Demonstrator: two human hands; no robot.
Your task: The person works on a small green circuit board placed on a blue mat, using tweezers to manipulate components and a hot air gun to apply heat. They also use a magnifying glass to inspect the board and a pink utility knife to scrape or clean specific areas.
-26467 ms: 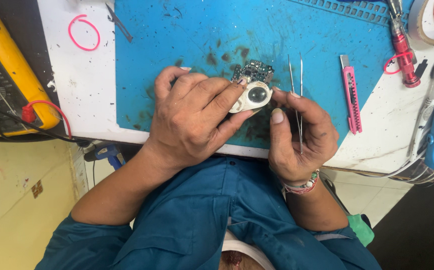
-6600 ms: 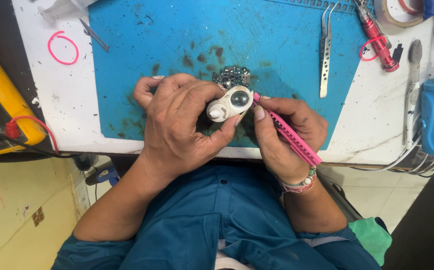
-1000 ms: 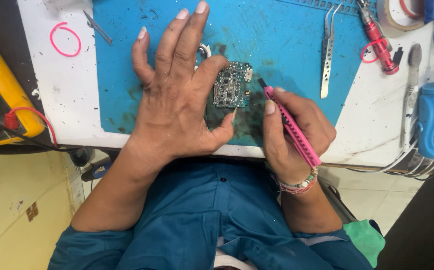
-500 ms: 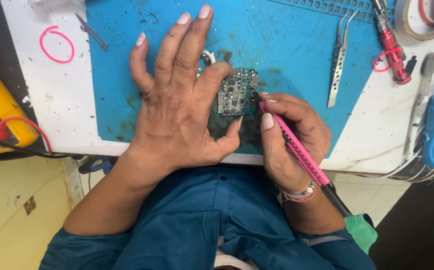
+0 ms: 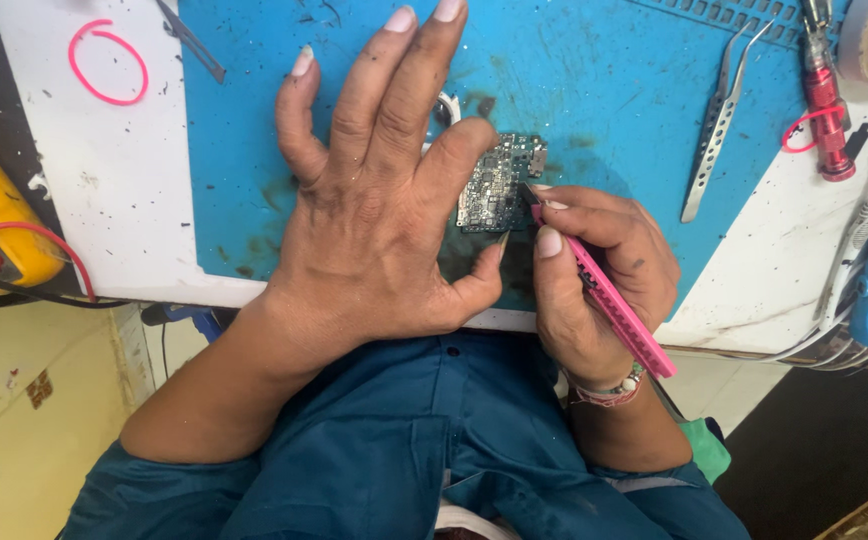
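**Small green circuit board pinned on the blue mat**

The small green circuit board point(image 5: 499, 183), studded with tiny components, lies flat on the blue rubber work mat point(image 5: 594, 90) that covers the white table point(image 5: 104, 200). The left hand point(image 5: 374, 210) is spread open above the mat, grasping nothing; its index finger and thumb press the board's left and lower edges. The right hand point(image 5: 594, 270) has its grip clenched around a slim pink plastic utility knife point(image 5: 609, 300), whose tip touches the board's right edge. Silver metal tweezers point(image 5: 719, 120) lie on the mat well to the right. A red-handled tool point(image 5: 826, 110) rests beyond them, near the mat's corner.
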